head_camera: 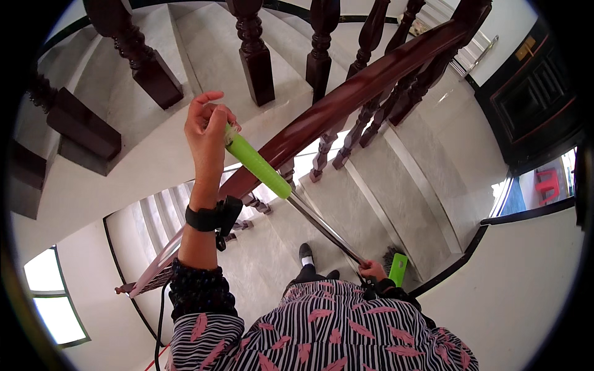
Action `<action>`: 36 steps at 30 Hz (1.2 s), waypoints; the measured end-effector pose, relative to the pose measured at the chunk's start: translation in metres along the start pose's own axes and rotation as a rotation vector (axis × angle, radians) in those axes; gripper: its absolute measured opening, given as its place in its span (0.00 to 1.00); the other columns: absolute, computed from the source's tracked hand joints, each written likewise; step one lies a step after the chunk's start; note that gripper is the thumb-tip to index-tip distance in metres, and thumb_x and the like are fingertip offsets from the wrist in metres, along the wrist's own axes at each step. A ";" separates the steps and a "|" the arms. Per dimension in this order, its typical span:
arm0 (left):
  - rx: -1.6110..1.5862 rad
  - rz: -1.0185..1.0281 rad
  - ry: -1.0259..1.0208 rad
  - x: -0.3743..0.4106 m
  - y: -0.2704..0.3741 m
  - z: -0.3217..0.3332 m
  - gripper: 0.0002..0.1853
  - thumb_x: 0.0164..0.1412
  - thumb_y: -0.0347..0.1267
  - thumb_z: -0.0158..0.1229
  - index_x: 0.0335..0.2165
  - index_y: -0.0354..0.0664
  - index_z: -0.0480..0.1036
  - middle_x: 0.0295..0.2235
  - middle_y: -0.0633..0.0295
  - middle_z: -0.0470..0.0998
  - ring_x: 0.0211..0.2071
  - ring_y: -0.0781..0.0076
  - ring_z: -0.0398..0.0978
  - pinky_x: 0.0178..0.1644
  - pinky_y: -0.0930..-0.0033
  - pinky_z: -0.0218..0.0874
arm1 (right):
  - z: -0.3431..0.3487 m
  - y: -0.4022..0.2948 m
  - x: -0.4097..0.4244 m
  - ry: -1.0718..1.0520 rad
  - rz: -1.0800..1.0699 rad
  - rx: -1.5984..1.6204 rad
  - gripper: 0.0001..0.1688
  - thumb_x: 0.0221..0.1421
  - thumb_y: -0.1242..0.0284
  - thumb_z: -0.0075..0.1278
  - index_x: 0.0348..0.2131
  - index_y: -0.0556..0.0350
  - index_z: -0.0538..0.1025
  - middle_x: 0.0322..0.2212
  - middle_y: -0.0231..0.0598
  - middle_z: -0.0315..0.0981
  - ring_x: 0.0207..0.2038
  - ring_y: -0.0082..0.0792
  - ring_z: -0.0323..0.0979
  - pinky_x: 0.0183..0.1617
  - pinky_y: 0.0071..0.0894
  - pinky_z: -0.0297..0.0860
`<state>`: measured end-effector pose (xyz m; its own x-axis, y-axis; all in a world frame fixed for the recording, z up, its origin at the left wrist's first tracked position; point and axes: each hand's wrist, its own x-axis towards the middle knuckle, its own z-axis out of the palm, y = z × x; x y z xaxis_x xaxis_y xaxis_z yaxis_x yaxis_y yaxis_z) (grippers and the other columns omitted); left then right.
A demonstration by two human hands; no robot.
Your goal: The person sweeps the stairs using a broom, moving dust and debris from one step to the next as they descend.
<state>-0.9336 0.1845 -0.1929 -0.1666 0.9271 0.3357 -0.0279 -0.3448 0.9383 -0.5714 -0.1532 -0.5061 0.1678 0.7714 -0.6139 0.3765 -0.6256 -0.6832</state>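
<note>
A broom slants across the view, with a green ribbed grip (260, 162), a metal pole and a green head (398, 270) with dark bristles. My left hand (209, 116), raised at the upper left, has its thumb and fingers closed at the top end of the grip, where pale wispy strands show. A black band with a dark device is around the left wrist. Lower down, my right hand (373, 270) is wrapped around the metal pole, close beside the broom head. The head is by the stair step at the lower right; whether it touches the step I cannot tell.
A dark red wooden handrail (343, 97) with turned balusters (260, 74) crosses behind the pole. Grey stone stairs (376, 185) curve around. White walls with black trim stand on both sides. A black door (533, 97) is at the upper right, a window (55, 297) at the lower left.
</note>
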 end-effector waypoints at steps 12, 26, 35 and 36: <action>0.077 0.093 -0.076 0.017 0.018 0.020 0.10 0.53 0.27 0.41 0.35 0.35 0.63 0.16 0.63 0.66 0.18 0.78 0.64 0.24 0.79 0.55 | 0.002 -0.017 0.010 0.092 -0.111 0.028 0.11 0.40 0.71 0.50 0.18 0.62 0.67 0.13 0.29 0.62 0.18 0.18 0.58 0.23 0.23 0.58; -0.146 0.317 -0.311 -0.048 0.134 0.106 0.06 0.55 0.29 0.42 0.30 0.37 0.62 0.15 0.62 0.66 0.15 0.77 0.64 0.20 0.78 0.57 | -0.005 0.103 0.030 0.080 -0.092 0.231 0.07 0.34 0.74 0.51 0.15 0.56 0.66 0.15 0.25 0.60 0.20 0.17 0.56 0.22 0.24 0.54; 0.181 0.248 -0.331 -0.053 0.144 0.118 0.07 0.51 0.23 0.39 0.24 0.36 0.65 0.15 0.65 0.64 0.16 0.80 0.64 0.22 0.80 0.57 | -0.022 0.083 0.047 -0.183 -0.202 0.504 0.12 0.28 0.69 0.54 0.19 0.56 0.73 0.17 0.31 0.70 0.20 0.23 0.65 0.25 0.26 0.61; 0.209 0.252 -0.330 -0.056 0.143 0.134 0.06 0.51 0.24 0.40 0.24 0.36 0.65 0.15 0.66 0.63 0.16 0.80 0.63 0.22 0.79 0.57 | -0.009 0.111 0.053 0.276 -0.097 0.148 0.11 0.30 0.69 0.54 0.19 0.55 0.73 0.18 0.32 0.71 0.21 0.25 0.66 0.26 0.27 0.62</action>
<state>-0.7958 0.1031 -0.0663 0.1807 0.8273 0.5319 0.1779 -0.5593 0.8096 -0.5128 -0.1804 -0.6113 0.3856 0.8181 -0.4266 0.2693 -0.5420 -0.7960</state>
